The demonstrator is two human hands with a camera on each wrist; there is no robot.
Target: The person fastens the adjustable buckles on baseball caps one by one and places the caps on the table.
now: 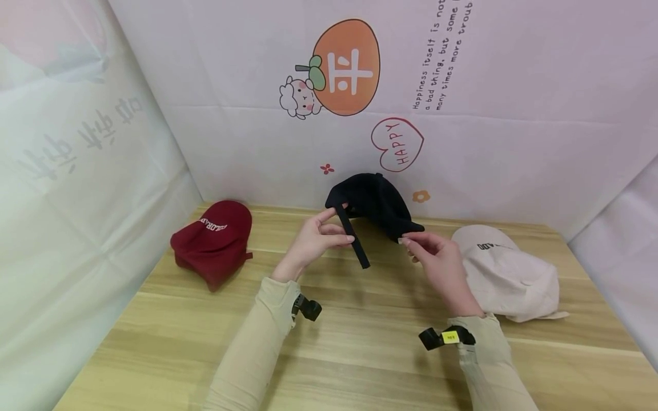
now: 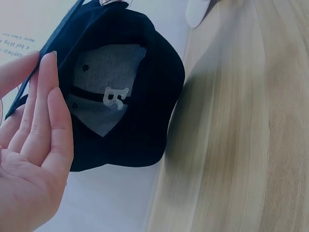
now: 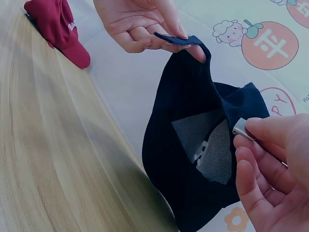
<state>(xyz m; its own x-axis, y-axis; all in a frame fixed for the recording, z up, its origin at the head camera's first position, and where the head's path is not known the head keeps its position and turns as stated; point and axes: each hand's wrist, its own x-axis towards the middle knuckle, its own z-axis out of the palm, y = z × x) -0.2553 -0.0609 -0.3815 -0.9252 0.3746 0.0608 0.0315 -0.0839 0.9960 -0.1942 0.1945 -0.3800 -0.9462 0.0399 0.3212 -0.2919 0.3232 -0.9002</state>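
A black cap (image 1: 372, 197) is held up off the back of the table, its hollow inside facing the wrist cameras. Grey lining and a pale letter patch show inside the cap (image 3: 193, 145) in the right wrist view. My left hand (image 1: 321, 240) pinches the cap's loose back strap (image 1: 354, 240) between thumb and fingers; the strap's end hangs down free. With thumb and forefinger, my right hand (image 1: 437, 257) pinches a small silver metal buckle (image 3: 244, 128) at the other side of the cap's opening. The strap and buckle are apart.
On the left of the wooden table (image 1: 329, 354) lies a red cap (image 1: 218, 240) with white lettering. A beige cap (image 1: 506, 274) with dark lettering lies at the right, partly behind my right hand. A printed white cloth (image 1: 247, 154) hangs behind the table.
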